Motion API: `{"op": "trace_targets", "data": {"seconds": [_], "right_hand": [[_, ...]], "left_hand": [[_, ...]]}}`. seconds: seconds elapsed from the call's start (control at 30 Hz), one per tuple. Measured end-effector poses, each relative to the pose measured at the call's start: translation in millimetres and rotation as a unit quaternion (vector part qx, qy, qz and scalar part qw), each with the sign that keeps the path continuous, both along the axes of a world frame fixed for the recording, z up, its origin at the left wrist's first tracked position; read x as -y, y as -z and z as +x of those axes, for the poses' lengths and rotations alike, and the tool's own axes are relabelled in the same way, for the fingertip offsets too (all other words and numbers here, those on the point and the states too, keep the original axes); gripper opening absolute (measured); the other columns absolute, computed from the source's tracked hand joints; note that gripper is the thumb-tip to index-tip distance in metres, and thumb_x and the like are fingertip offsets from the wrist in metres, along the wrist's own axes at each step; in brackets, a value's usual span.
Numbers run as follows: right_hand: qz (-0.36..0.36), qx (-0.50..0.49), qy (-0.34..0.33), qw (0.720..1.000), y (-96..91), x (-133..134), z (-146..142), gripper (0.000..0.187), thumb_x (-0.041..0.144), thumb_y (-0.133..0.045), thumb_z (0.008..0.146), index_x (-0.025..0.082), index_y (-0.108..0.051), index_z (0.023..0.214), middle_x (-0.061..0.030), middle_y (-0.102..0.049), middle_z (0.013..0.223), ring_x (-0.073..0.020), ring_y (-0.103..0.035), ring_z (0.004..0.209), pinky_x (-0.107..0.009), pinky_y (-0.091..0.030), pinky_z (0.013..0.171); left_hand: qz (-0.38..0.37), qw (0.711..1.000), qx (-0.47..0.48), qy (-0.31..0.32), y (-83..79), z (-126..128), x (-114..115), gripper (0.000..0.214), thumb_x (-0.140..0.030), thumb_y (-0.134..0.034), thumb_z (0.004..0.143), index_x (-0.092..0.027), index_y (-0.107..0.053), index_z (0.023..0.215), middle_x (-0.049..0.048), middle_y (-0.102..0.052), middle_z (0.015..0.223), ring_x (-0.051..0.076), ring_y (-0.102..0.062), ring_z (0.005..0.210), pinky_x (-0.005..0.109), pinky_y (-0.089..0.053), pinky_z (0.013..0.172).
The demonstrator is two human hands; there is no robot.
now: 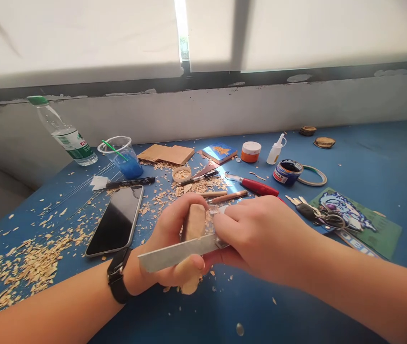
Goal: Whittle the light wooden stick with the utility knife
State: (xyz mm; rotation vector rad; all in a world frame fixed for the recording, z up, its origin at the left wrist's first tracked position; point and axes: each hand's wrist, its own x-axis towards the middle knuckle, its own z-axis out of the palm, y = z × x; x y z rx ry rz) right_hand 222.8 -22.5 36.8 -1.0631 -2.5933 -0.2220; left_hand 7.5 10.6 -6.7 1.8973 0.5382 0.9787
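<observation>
While a wooden piece is cradled in the left hand, a flat strip is pinched in the right

Because both pieces are held in the air at the centre of the frame, with no support from the blue table (249,306), steadiness is supplied by the hands alone. The wooden piece (195,222) is best kept firm and still, while the flat grey strip (174,254), metal by its look, is best guided at an even angle and with light pressure. Care is called for at the strip's lower edge, since a fingertip of the left hand is placed just beside it; more safety would be gained if that digit were tucked well clear.

The left hand (163,231), left of centre, is curled partly closed around the wooden piece. Beneath it a rounded wooden end (191,285) is seen; whether it is part of the same piece cannot be told. By the right hand (251,229), right of centre, the strip's right end is gripped, with the fingers bent and closed. The wooden piece is crossed in front by the strip near its lower end, though whether the two are touching cannot be made out
</observation>
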Motion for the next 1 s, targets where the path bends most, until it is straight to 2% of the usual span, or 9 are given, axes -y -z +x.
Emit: {"op": "trace_targets", "data": {"seconds": [0.07, 0.2, 0.3, 0.37, 0.5, 0.6, 0.67, 0.87, 1.0], "right_hand": [[0.006, 0.005, 0.005, 1.0, 0.7, 1.8, -0.2, 0.037, 0.05, -0.065, 0.097, 0.019, -0.059, 0.076, 0.0016, -0.058, 0.062, -0.0151, -0.047, 0.055, -0.033, -0.016, 0.053], [0.027, -0.007, 0.012, 1.0, 3.3, 3.5, -1.4, 0.036, 0.049, -0.068, 0.095, 0.02, -0.059, 0.075, 0.002, -0.058, 0.06, -0.0155, -0.047, 0.053, -0.033, -0.016, 0.052], [0.03, -0.015, 0.014, 0.999, 4.4, 4.0, -2.4, 0.037, 0.052, -0.067, 0.095, 0.02, -0.061, 0.076, 0.0023, -0.058, 0.059, -0.0163, -0.049, 0.052, -0.033, -0.017, 0.051], [0.026, -0.007, 0.022, 0.999, 4.3, 4.7, -3.2, 0.033, 0.046, -0.071, 0.092, 0.02, -0.061, 0.074, 0.0025, -0.058, 0.059, -0.0167, -0.05, 0.052, -0.032, -0.017, 0.051], [0.023, 0.01, 0.046, 0.999, 4.3, 7.1, -6.2, 0.027, 0.032, -0.077, 0.086, 0.02, -0.059, 0.07, 0.0023, -0.058, 0.059, -0.0167, -0.051, 0.051, -0.031, -0.016, 0.05], [0.019, 0.013, 0.064, 0.998, 5.9, 9.2, -8.8, 0.029, 0.033, -0.075, 0.087, 0.02, -0.056, 0.07, 0.0015, -0.057, 0.058, -0.0159, -0.048, 0.049, -0.03, -0.014, 0.05], [0.019, 0.015, 0.075, 0.997, 7.5, 9.7, -9.8, 0.031, 0.035, -0.074, 0.088, 0.02, -0.055, 0.07, 0.0006, -0.058, 0.059, -0.0151, -0.046, 0.048, -0.03, -0.013, 0.05], [-0.001, -0.008, 0.117, 0.993, 9.8, 3.9, -9.5, 0.055, 0.07, -0.063, 0.09, 0.02, -0.054, 0.069, -0.0005, -0.056, 0.057, -0.0142, -0.044, 0.048, -0.03, -0.014, 0.052], [-0.009, 0.006, 0.059, 0.998, 1.8, 0.1, -6.3, 0.042, 0.053, -0.067, 0.094, 0.019, -0.056, 0.072, -0.0003, -0.059, 0.06, -0.0148, -0.047, 0.051, -0.031, -0.016, 0.051]], "left_hand": [[0.035, 0.999, -0.01, 0.002, -1.1, 0.4, -1.5, 0.061, -0.069, -0.062, 0.086, -0.021, -0.053, 0.122, 0.0005, -0.053, 0.077, 0.018, -0.047, 0.063, 0.039, -0.046, 0.069], [0.053, 0.997, -0.013, -0.045, -2.1, 2.5, -0.7, 0.059, -0.069, -0.057, 0.087, -0.019, -0.058, 0.119, 0.0049, -0.058, 0.084, 0.022, -0.052, 0.071, 0.041, -0.046, 0.072], [0.038, 0.999, 0.005, -0.028, -1.8, 4.9, 2.6, 0.054, -0.066, -0.056, 0.091, -0.021, -0.057, 0.12, 0.0016, -0.059, 0.072, 0.022, -0.054, 0.066, 0.039, -0.046, 0.068], [0.012, 1.0, 0.018, -0.003, -0.9, 5.5, 4.7, 0.05, -0.063, -0.057, 0.093, -0.022, -0.055, 0.123, -0.0018, -0.058, 0.064, 0.019, -0.053, 0.058, 0.035, -0.044, 0.062], [-0.035, 0.999, 0.023, -0.02, 3.3, 2.2, 6.5, 0.05, -0.061, -0.058, 0.092, -0.021, -0.054, 0.122, -0.0018, -0.059, 0.068, 0.017, -0.053, 0.055, 0.032, -0.044, 0.056], [-0.052, 0.997, 0.008, -0.057, 5.9, -0.9, 5.5, 0.052, -0.064, -0.061, 0.089, -0.021, -0.055, 0.118, -0.0007, -0.058, 0.073, 0.017, -0.052, 0.059, 0.033, -0.045, 0.059], [-0.052, 0.997, 0.006, -0.058, 5.9, -1.8, 4.8, 0.052, -0.065, -0.061, 0.088, -0.022, -0.055, 0.115, -0.0003, -0.057, 0.076, 0.018, -0.052, 0.061, 0.033, -0.045, 0.06], [0.016, 0.992, -0.022, -0.12, 0.8, -2.7, 5.7, 0.042, -0.06, -0.041, 0.101, -0.021, -0.058, 0.101, 0.0026, -0.054, 0.082, 0.02, -0.049, 0.069, 0.036, -0.042, 0.065], [0.029, 0.994, -0.047, -0.099, 2.4, -4.7, 4.9, 0.053, -0.072, -0.04, 0.097, -0.023, -0.056, 0.111, 0.004, -0.055, 0.088, 0.023, -0.051, 0.074, 0.039, -0.045, 0.068]]}}
